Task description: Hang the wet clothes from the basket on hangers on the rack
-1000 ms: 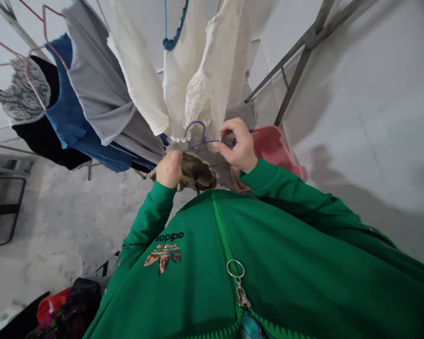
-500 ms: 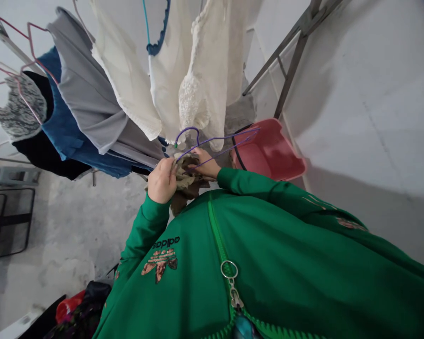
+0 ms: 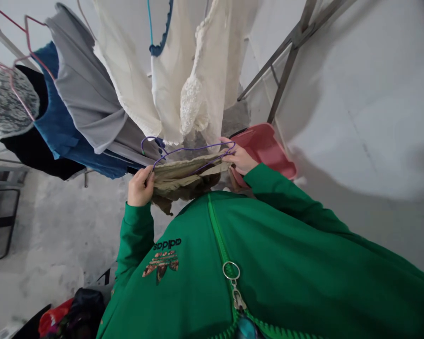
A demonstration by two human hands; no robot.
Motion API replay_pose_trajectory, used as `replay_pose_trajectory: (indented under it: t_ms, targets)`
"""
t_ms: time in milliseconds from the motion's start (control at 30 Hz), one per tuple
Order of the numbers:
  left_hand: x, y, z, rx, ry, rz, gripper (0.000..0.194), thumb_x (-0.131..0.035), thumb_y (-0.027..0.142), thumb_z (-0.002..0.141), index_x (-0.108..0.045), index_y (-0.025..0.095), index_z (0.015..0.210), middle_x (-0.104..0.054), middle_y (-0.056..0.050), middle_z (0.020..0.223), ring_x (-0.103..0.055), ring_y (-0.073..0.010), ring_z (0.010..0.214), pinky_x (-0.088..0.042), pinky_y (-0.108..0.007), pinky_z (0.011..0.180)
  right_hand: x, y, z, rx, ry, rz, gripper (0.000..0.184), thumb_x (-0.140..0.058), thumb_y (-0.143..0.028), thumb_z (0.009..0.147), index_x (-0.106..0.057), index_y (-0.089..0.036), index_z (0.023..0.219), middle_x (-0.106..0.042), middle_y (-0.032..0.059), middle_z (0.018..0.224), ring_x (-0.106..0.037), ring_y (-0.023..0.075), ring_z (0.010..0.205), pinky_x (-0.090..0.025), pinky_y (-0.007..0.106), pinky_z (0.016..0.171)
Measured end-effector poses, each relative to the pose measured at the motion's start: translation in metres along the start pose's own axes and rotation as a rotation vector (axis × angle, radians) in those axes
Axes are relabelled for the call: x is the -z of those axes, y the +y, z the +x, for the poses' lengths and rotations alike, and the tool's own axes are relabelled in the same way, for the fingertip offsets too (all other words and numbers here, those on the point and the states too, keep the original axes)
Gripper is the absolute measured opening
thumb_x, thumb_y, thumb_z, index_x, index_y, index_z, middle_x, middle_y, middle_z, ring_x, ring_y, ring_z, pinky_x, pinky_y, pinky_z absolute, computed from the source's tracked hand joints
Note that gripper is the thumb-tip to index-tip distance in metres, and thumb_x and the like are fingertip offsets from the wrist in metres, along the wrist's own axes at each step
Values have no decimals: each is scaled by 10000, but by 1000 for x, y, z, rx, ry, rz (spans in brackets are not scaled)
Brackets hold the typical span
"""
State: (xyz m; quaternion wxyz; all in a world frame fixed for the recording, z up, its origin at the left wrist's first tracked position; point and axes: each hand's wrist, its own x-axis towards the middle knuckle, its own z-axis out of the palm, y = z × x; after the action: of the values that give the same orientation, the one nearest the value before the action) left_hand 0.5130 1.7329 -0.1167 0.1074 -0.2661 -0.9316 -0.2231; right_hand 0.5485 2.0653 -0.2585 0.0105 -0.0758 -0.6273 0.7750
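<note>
My left hand (image 3: 140, 187) is closed in a pinch on one edge of an olive cloth garment (image 3: 183, 178), and my right hand (image 3: 239, 157) grips the far edge with the end of a purple wire hanger (image 3: 194, 148) held against it, though I cannot tell exactly how the wire sits in my fingers. The cloth is stretched between my hands in front of my chest, with the hanger along its upper edge and the hanger's hook (image 3: 147, 138) free on the left, close to a grey garment (image 3: 88, 94) and a cream lace garment (image 3: 198, 89) on the rack. That hook could snag either one if I swing it carelessly. The thin wire could also slide out of my right fingers, and if my left pinch loosens, the cloth could slip and drop toward the concrete floor (image 3: 45, 235) or the pink plastic basket (image 3: 265, 148) below my right hand. Compared with half a second ago, my hands have moved well apart: the cloth was bunched between them then and is spread out now, and the hook has swung further left.
</note>
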Motion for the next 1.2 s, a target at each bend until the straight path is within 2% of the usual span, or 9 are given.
replay_pose_trajectory:
  t_ms: [133,267,367,500,600,800,900,1033,1200]
  targets:
    - [-8,-1,5,-21,52,4,365,-422,329,927,-657,131,1123,-691,-100,945,-650,-181,893,-516,-288,811,-9,-18,-16,263,192,-281,688,-592,-173,693,-470,-206,1370,-616,22,900,-579,152,758,-529,335,815]
    - [-18,12,10,-40,124,-21,354,-390,306,943,-628,143,1148,-696,-105,1037,-650,-181,983,-508,-294,874,-7,-30,-22,417,208,-440,537,-533,-154,716,-574,-164,1251,-651,78,1066,-618,199,919,-507,379,918]
    - [-21,19,12,-80,131,-46,310,-395,294,942,-649,150,1043,-706,-82,945,-664,-163,901,-515,-268,828,2,-30,-22,393,174,-490,490,-507,-139,694,-630,-150,1168,-662,87,1131,-623,222,1023,-497,382,954]
    - [-17,18,18,-114,101,-24,277,-421,275,926,-665,150,963,-701,-71,857,-667,-163,837,-519,-255,774,10,-22,-17,190,140,-536,424,-504,-121,669,-677,-128,1056,-703,83,990,-659,230,922,-520,423,915]
    - [-12,15,24,-106,88,-5,278,-438,267,909,-676,145,985,-712,-85,898,-675,-175,857,-522,-265,787,12,-18,-10,162,176,-532,381,-499,-92,655,-696,-124,980,-707,88,960,-664,231,918,-522,432,913]
    - [-6,16,34,-49,-9,-78,308,-457,319,896,-684,148,1014,-729,-84,946,-687,-193,891,-536,-282,809,21,-33,3,232,188,-542,344,-493,-93,645,-719,-130,902,-709,75,908,-664,223,880,-529,413,890]
    - [-5,16,37,-5,3,-114,313,-468,342,893,-681,153,1022,-729,-78,964,-686,-194,905,-538,-289,824,26,-45,3,371,188,-614,383,-484,-89,666,-720,-137,963,-696,82,959,-655,215,916,-529,377,884]
    - [-12,19,39,0,112,-136,304,-466,327,911,-676,147,1036,-723,-82,978,-679,-185,928,-527,-285,848,24,-54,-2,639,174,-777,407,-424,-65,713,-722,-159,975,-682,93,1002,-649,195,949,-531,332,866]
    - [-29,30,38,-37,287,-219,282,-457,315,934,-677,151,997,-719,-66,942,-676,-155,900,-524,-264,830,20,-54,-7,661,175,-786,419,-411,-54,706,-717,-194,956,-699,56,1000,-650,184,977,-521,331,914]
